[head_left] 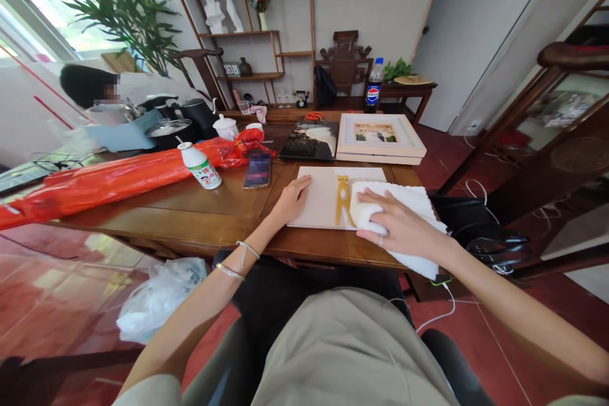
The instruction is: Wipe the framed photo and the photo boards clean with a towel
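Note:
A pale flat board with a yellow-brown figure on it lies at the front of the wooden table. My left hand rests on the board's left edge, fingers stretched out. A white cloth is bunched under my right hand, which grips it against the right part of the board. The cloth covers that side of the board and spreads over the table's right front edge. Part of the figure is hidden by the cloth.
Behind the board lie a dark picture, red-handled scissors and a white frame. To the left are a phone, a white bottle and a long red plastic-wrapped bundle. A cola bottle stands at the back.

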Available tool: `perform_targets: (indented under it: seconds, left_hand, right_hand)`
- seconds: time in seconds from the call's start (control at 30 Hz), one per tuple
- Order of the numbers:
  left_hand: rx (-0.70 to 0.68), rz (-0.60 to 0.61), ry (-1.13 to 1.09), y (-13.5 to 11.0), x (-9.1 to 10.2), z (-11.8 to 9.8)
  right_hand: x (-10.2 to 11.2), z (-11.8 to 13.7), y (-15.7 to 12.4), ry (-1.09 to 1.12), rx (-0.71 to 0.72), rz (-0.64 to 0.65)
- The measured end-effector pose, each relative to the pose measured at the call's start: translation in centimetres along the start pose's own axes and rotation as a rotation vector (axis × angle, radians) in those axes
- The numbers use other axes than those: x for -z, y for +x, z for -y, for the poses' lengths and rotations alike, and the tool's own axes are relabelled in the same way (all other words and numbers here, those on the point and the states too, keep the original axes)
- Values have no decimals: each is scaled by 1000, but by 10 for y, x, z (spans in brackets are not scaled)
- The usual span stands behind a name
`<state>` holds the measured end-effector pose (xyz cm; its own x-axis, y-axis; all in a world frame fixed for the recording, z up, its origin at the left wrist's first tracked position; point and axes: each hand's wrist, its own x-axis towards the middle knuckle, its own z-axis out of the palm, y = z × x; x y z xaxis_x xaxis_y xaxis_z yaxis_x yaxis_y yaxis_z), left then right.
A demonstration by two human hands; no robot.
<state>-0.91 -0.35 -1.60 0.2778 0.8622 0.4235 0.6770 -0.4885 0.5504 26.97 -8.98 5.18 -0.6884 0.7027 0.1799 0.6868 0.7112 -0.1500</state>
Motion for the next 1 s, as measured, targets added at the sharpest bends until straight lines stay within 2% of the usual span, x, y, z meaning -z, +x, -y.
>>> perform_targets:
  seconds: [0.23,0.37,0.5,0.67,0.77,0.87,1.0]
  left_hand:
    - [-9,2,10,0,0,3]
    - [-10,3,2,0,1,1]
    - [-8,-2,7,0,0,-1]
    - [-4,-8,10,0,-1,0]
    - [-8,-1,9,0,0,0]
    - [-12,5,18,0,0,0]
    - [-17,-4,33,0,0,1]
  right_hand:
    - [3,-46,50,-99,16,93]
    - [4,-67,69,-70,29,119]
    - [6,-63,57,-10,68,138]
    - [14,-25,12,77,182,168]
    - [20,-12,-4,113,200,172]
    - [20,-22,2,130,180,171]
    - [14,-62,33,74,9,130]
